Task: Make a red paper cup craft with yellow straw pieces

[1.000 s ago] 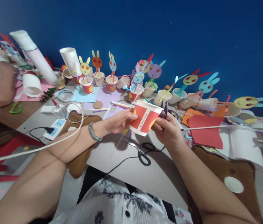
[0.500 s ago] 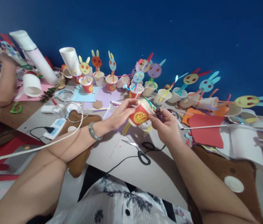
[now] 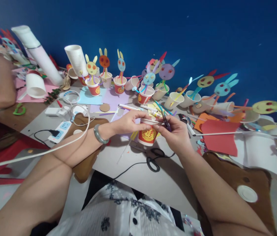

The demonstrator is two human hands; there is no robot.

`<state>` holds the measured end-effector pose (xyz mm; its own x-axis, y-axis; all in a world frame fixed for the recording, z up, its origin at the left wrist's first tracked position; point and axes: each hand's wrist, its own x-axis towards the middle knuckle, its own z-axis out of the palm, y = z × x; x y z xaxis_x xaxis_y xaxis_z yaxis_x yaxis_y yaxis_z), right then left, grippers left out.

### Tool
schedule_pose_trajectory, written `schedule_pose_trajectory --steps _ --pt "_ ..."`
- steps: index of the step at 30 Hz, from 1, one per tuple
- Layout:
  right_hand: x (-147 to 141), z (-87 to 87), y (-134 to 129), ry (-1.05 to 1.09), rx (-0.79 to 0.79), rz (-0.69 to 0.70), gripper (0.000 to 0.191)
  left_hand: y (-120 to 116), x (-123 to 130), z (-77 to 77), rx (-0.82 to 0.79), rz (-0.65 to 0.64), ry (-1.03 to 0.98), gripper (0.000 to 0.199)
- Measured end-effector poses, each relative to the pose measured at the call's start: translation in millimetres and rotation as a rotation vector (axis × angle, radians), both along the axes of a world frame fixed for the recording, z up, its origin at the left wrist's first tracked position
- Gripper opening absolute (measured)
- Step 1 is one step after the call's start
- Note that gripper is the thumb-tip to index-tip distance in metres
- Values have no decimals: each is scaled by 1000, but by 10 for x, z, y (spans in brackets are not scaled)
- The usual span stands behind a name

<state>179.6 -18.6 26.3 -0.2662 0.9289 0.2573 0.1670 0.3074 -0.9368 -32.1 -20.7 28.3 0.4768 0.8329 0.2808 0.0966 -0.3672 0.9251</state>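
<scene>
Grey table (image 3: 163, 177), cluttered; blue wall (image 3: 133, 26) in bg w/ row of rabbit-face figures (image 3: 149, 78) along it. Red cup (image 3: 148, 139), tilted 0.5 s ago, now upright btwn hands. L hand (image 3: 132, 121) grip closed on rim; R hand (image 3: 176, 134) clasps rim + dark tool (image 3: 166, 122).

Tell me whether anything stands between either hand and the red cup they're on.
Nothing visible does: the left hand and right hand both touch the cup near its rim.
</scene>
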Motion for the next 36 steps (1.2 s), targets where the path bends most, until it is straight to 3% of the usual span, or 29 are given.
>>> schedule_pose_trajectory --steps 5,11,15,20,27,36 --pt "-11 10 -25 61 -11 -4 29 24 12 -65 -99 -23 -186 32" --pt "-12 24 -35 31 6 -17 28 28 11 -60 -194 -81 -204 25" --pt "2 39 -12 6 52 -46 21 34 20 -75 -206 -22 -220 27" --pt "109 125 -53 -158 208 -173 24 63 9 -96 -55 150 -179 29" --pt "164 310 -263 -625 444 -47 27 5 32 -19 91 249 -80 25" --pt "137 236 -302 -832 646 -170 35 -19 24 -42 204 365 -30 30"
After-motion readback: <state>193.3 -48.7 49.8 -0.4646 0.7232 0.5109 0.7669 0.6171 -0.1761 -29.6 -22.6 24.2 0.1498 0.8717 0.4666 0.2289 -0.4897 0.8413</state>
